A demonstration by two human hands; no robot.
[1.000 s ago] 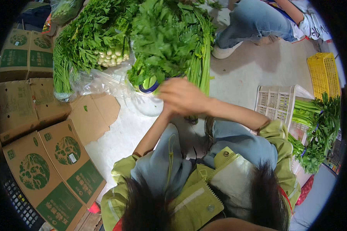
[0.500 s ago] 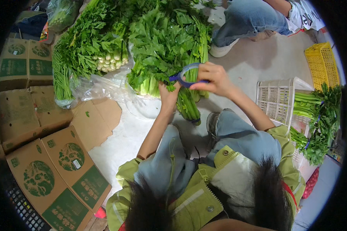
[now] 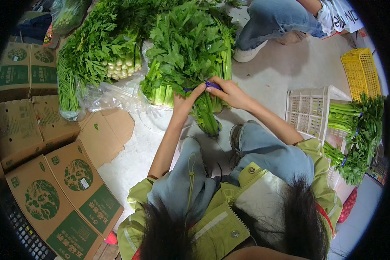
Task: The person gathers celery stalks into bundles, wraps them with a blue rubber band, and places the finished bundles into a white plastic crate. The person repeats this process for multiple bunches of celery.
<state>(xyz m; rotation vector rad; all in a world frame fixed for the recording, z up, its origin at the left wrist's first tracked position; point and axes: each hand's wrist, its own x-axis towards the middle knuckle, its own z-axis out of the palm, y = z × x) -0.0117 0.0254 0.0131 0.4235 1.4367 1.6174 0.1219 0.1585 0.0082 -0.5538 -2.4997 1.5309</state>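
Observation:
A bunch of celery [image 3: 207, 119] with a purple band near its lower end lies between my knees, below a leafy celery pile [image 3: 182, 47]. My left hand [image 3: 185, 97] is closed round the bunch's upper part, thumb beside a stretch of purple tape [image 3: 211, 85]. Just right of it, my right hand [image 3: 227, 94] grips the purple tape, fingertips over it; the roll itself is mostly hidden by hands and leaves.
Herbs and onion stalks [image 3: 123, 67] lie on plastic sheeting at back left, cardboard boxes [image 3: 41, 199] to my left. A white crate [image 3: 305, 108] with banded celery and a yellow crate [image 3: 360, 71] stand right. A co-worker's jeans-clad leg [image 3: 273, 19] is at back right.
My hands were bunched together, then the right lifted the purple roll rightward with its ring showing. It has since moved left and down against my left hand, and the roll is mostly covered.

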